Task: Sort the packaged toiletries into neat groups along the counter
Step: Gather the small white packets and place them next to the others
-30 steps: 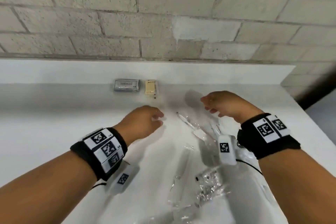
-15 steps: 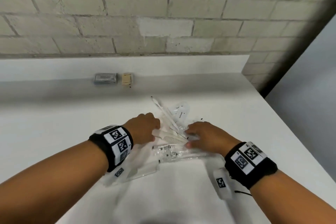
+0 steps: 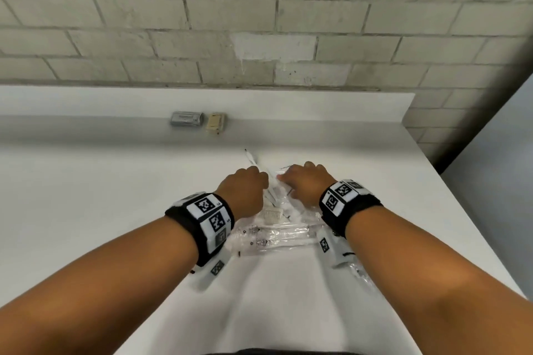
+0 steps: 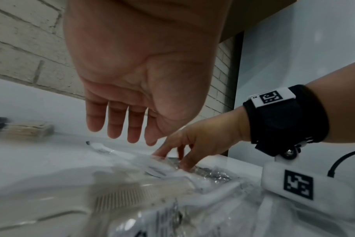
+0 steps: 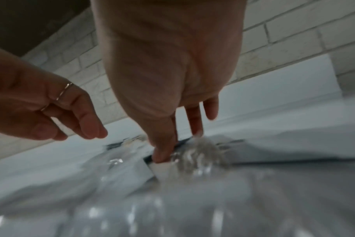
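Observation:
A loose pile of clear plastic toiletry packets (image 3: 277,232) lies mid-counter; one holds a comb (image 3: 269,215), and a long thin white item (image 3: 250,158) sticks out at the far end. My left hand (image 3: 245,189) hovers just above the pile with its fingers (image 4: 113,126) straight and holding nothing. Beside it, my right hand (image 3: 305,181) pinches a crinkled clear packet (image 5: 201,150) between thumb (image 5: 162,152) and fingers. A grey packet (image 3: 187,119) and a beige packet (image 3: 215,123) lie side by side at the backsplash.
The white counter (image 3: 86,210) ends at a right edge (image 3: 461,210) and a raised white backsplash (image 3: 317,106) under a brick wall. Wrist-camera units hang under both wrists close to the pile.
Both hands came together onto the pile, then shifted toward its far end. My left hand has lifted off the packets; my right hand's fingers have closed on a packet.

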